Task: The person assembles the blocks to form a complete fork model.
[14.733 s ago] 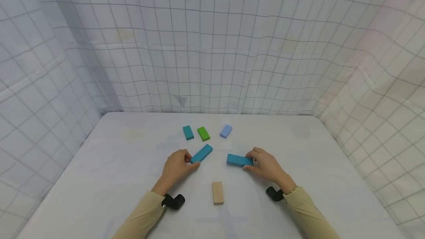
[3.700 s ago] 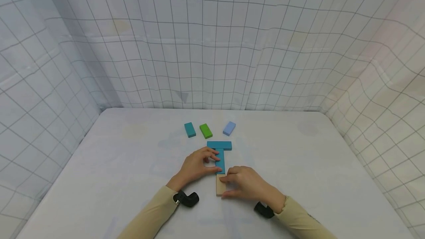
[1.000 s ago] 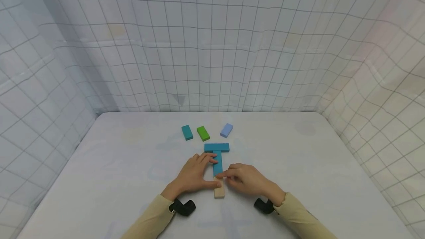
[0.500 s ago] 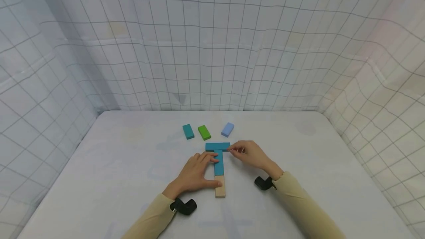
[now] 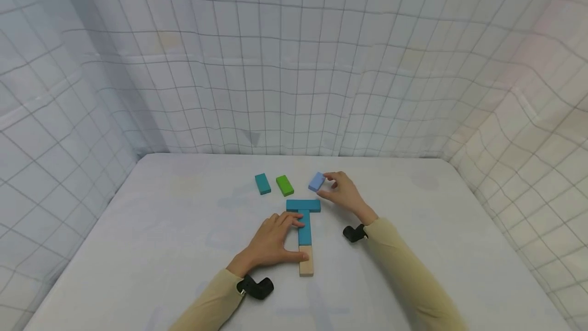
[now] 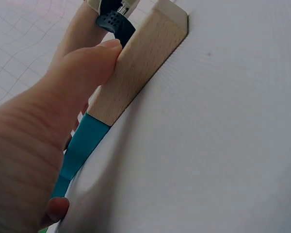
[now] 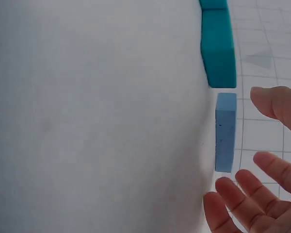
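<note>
On the white table, two blue blocks and a wooden block form a T. The crossbar is one blue block [image 5: 303, 206]; the second blue block [image 5: 304, 234] runs toward the viewer from its middle. The wooden block [image 5: 305, 267] stands end to end with that stem. My left hand [image 5: 271, 241] rests on the stem from the left, thumb on the wooden block [image 6: 140, 58], fingertips on the blue stem block [image 6: 85, 145]. My right hand [image 5: 343, 193] reaches beside the light blue block [image 5: 316, 182], thumb and fingers spread; in the right wrist view they stand apart from the light blue block [image 7: 225, 136].
Behind the T lie a short teal block [image 5: 263, 184] and a green block [image 5: 285, 186], both slightly turned. White grid-patterned cloth [image 5: 294, 65] hangs at the back and both sides of the table [image 5: 161, 249].
The blue blocks, first apart, now make a T with the wooden block at its foot. My right hand has moved from the wooden block past the crossbar to the light blue block; the left stays.
</note>
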Demonstrator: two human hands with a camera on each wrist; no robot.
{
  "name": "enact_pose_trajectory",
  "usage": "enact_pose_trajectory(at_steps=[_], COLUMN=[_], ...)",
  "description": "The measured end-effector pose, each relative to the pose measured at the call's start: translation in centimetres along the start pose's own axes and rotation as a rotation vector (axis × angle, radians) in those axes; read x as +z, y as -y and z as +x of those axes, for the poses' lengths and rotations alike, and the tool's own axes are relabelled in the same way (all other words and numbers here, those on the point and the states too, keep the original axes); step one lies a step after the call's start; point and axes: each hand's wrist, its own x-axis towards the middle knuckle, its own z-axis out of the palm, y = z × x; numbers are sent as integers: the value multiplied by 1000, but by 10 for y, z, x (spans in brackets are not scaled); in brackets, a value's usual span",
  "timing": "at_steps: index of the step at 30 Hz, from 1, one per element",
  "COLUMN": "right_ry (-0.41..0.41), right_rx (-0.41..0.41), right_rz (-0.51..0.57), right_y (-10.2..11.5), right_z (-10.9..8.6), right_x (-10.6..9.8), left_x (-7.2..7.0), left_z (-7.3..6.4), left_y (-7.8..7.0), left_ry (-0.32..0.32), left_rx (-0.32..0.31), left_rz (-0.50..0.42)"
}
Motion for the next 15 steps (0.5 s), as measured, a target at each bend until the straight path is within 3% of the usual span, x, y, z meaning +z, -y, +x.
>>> enact_pose_trajectory(at_steps=[4,9,15], right_ry=[45,97,118], right_rx=[61,60,93], right_rz=[-55,-114,-106], right_y=[-1,-2,-1], right_z=[5,12,21], right_x=[4,6,4], left_x=[1,1,-1], left_z=[-1,-1,-1], left_y=[-1,-2,-3], left_ry=[12,11,-13], left_rx=[0,4,13], left_rz=[-7,-7,2])
